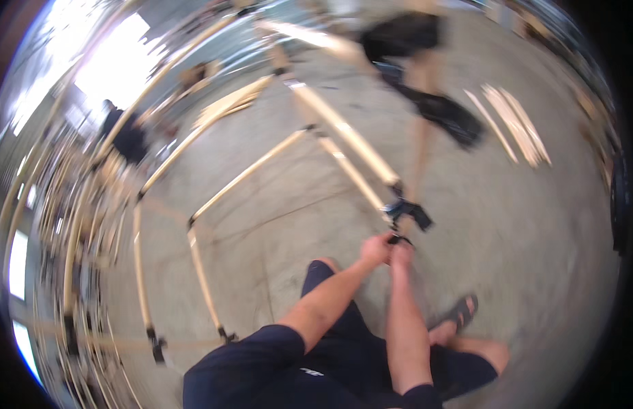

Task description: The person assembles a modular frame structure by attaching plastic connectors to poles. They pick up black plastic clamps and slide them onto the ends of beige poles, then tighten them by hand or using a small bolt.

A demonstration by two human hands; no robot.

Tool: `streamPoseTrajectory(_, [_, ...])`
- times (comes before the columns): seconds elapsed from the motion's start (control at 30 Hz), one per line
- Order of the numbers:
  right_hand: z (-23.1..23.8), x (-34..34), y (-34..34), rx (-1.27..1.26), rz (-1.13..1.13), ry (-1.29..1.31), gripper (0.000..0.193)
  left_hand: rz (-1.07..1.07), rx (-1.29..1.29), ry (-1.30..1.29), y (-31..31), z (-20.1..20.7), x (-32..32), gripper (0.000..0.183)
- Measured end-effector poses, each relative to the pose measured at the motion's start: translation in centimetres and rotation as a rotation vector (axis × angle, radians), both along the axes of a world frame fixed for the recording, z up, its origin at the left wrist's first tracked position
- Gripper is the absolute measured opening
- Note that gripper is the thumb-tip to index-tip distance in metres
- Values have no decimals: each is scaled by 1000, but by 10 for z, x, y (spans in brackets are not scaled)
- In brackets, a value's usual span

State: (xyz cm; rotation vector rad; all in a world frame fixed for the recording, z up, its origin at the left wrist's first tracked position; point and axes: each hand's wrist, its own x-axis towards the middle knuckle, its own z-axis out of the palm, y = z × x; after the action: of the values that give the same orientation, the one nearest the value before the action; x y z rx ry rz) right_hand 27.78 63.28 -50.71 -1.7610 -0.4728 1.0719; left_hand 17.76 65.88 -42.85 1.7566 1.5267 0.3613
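Note:
A framework of pale wooden poles [347,133], joined at the corners by black wrappings, stands in front of me. At its near right corner hangs a dark bundle of black strapping [413,213]. My left hand [376,249] and my right hand [401,255] are close together just below that corner. Both have their fingers closed around a black strap-like piece [399,239]. Motion blur and the hands themselves hide its exact shape. Farther up, a larger black sheet or strap [443,112] hangs from an upright pole, also blurred.
Loose wooden strips [514,126] lie on the concrete floor to the right. A stack of boards [231,102] lies beyond the framework. Another person in dark clothes [125,136] is at the far left, near many upright poles [71,225]. My sandalled foot [461,312] is beside the framework.

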Motion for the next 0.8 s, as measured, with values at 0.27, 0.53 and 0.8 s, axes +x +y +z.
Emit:
streamPoseTrajectory(0.27, [8,-9,-37,68,-14,405,28,9,142,36,-45,11,-15,42])
streamPoseTrajectory(0.53, [10,-13,-31,159,-155,477,32,29,117,54,-43,17,-5,41])
streamPoseTrajectory(0.8, [18,-7,-30,97,-120,567,35,9,119,46,-44,18,-9,46])
